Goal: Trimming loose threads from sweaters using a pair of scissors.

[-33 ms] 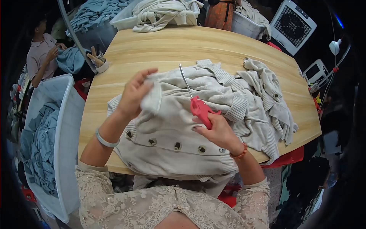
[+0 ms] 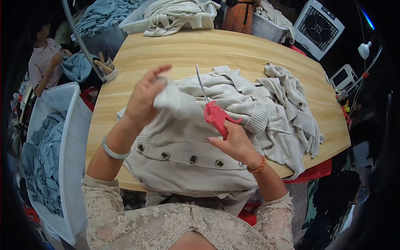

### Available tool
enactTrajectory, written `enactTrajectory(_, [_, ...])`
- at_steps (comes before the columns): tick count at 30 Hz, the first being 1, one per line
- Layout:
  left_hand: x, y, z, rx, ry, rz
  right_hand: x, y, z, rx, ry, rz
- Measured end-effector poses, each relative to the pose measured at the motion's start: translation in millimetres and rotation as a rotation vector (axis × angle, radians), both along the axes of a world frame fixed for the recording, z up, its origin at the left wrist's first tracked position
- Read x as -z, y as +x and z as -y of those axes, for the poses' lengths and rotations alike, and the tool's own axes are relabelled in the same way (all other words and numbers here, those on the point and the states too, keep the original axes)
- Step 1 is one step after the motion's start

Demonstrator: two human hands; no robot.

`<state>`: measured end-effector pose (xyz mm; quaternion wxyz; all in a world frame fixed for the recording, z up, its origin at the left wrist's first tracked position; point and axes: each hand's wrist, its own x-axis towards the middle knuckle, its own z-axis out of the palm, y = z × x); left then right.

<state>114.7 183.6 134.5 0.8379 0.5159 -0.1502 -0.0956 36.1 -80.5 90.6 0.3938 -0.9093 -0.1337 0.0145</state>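
Observation:
A cream knitted cardigan (image 2: 187, 177) with a row of dark buttons lies spread over the near part of the table. My left hand (image 2: 143, 98) is raised above its left side, thumb and fingers closed on a motion-blurred piece of the cream knit (image 2: 173, 100). My right hand (image 2: 236, 143) grips a red air blow gun (image 2: 216, 118) above the cardigan's middle. Its long, bent metal nozzle (image 2: 201, 83) points up and away from me. Ribbed bands of the cardigan bunch up beyond the gun.
Another cream knit garment (image 2: 287, 137) lies crumpled on the table's (image 2: 175, 46) right side. A cup of tools (image 2: 110, 73) stands at the left edge. Bins hold blue-grey garments (image 2: 46, 162) and cream knitwear (image 2: 179, 16). A co-worker (image 2: 43, 62) handles blue-grey cloth at far left.
My right hand and the air blow gun have shifted slightly up and left. My left hand has risen a little, and the blurred knit piece in it has changed shape.

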Motion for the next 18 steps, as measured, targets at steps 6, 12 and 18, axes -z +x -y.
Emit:
enactTrajectory(6, [-106,-30,45,0.148,-0.418,0.241,4,50,-8,0.454,-0.222,0.415])
enactTrajectory(12, [-103,-30,22,-0.021,-0.444,0.423,-14,92,71,0.741,-0.354,0.575])
enactTrajectory(18, [-99,5,-79,-0.051,-0.377,0.475,-95,50,131,0.792,-0.523,0.905])
